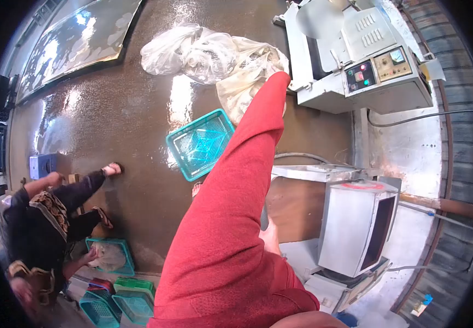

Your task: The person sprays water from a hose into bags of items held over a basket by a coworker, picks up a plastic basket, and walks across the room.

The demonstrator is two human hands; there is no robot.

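Note:
My left arm, in a red sleeve, stretches far forward. At its end my left hand, small and partly hidden by the cuff, is closed at the top of a cream-white plastic bag on the wet floor. Against it lie more filled translucent plastic bags. Below the sleeve shows part of my right hand, beside the edge of a pale machine; its fingers are hidden. A turquoise plastic basket stands on the floor left of my arm, with no contents that I can make out.
Right are a grey machine with a control panel and a white box-shaped unit. A co-worker in dark clothing sits left, one hand at a filled turquoise basket. Stacked baskets stand below; a wet table is upper left.

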